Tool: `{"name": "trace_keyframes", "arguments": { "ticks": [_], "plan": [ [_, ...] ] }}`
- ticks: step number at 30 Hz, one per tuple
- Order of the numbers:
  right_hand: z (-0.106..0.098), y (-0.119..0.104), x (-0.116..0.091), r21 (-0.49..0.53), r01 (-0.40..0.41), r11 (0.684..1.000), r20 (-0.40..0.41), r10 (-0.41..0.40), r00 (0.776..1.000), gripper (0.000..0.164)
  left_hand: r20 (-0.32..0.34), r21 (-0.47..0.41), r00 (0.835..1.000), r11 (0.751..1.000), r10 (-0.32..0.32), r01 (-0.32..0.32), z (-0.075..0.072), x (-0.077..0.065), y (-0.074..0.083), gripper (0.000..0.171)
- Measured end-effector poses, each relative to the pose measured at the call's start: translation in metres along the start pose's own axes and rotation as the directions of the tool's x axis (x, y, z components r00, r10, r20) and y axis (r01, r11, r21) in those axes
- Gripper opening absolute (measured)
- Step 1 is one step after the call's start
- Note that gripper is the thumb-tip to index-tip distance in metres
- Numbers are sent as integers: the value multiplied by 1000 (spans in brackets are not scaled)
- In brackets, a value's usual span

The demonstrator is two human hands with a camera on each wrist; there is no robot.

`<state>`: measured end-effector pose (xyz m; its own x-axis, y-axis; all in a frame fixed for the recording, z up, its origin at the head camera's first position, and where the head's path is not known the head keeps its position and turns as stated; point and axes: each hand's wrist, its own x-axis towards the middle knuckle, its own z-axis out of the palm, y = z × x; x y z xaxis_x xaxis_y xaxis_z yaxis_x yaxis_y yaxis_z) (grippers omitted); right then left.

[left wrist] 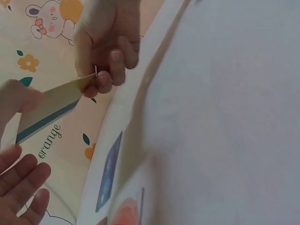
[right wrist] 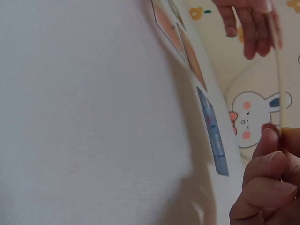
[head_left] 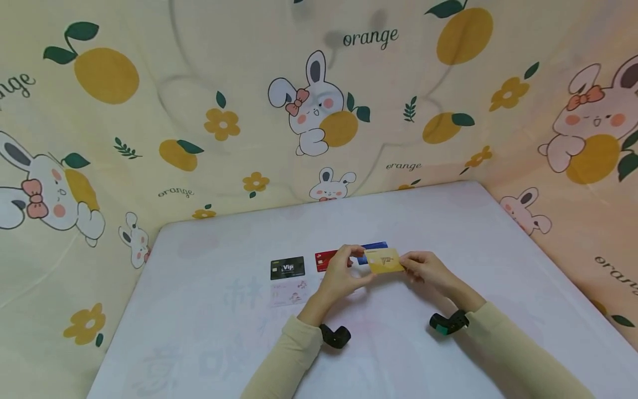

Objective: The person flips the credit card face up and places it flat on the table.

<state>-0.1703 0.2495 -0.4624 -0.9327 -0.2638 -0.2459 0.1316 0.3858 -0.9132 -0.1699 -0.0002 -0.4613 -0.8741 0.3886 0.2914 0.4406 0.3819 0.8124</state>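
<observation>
A gold card (head_left: 384, 261) is held up over the white table, its printed front towards the head camera. My left hand (head_left: 341, 276) holds its left end between thumb and fingers, at the upper and lower corners. At the right end, my right hand (head_left: 432, 272) pinches the edge between thumb and curled fingers. The card's back, with a dark stripe, shows in the left wrist view. Behind the gold card lies a blue card (head_left: 375, 245), partly covered in the head view. A red card (head_left: 324, 260) is partly hidden by my left hand.
Left of the hands, a black card (head_left: 287, 268) marked Vip lies just above a pale pink card (head_left: 289, 292) on the white table (head_left: 209, 310). A cloth (head_left: 239, 72) printed with rabbits and oranges hangs behind and at the sides.
</observation>
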Motion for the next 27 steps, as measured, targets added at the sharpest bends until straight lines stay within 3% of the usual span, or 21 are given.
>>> {"name": "trace_keyframes", "arguments": {
  "ticks": [7,11,19,27],
  "plan": [
    [-2,-2,-1,8,12,1000,-24,-12,1000,44,16,77,1000,997,-16,14,4,-1,-4,53],
    [-2,-2,-2,-10,30,1000,-19,-30,999,49,32,95,998,994,-55,52,6,-3,-4,53],
    [-6,2,-1,-71,64,995,57,-60,997,58,66,62,984,985,-166,162,8,-7,-7,58],
    [-12,3,0,-57,94,994,136,-85,987,72,76,49,983,986,-166,162,9,-8,-11,56]
  ]
}}
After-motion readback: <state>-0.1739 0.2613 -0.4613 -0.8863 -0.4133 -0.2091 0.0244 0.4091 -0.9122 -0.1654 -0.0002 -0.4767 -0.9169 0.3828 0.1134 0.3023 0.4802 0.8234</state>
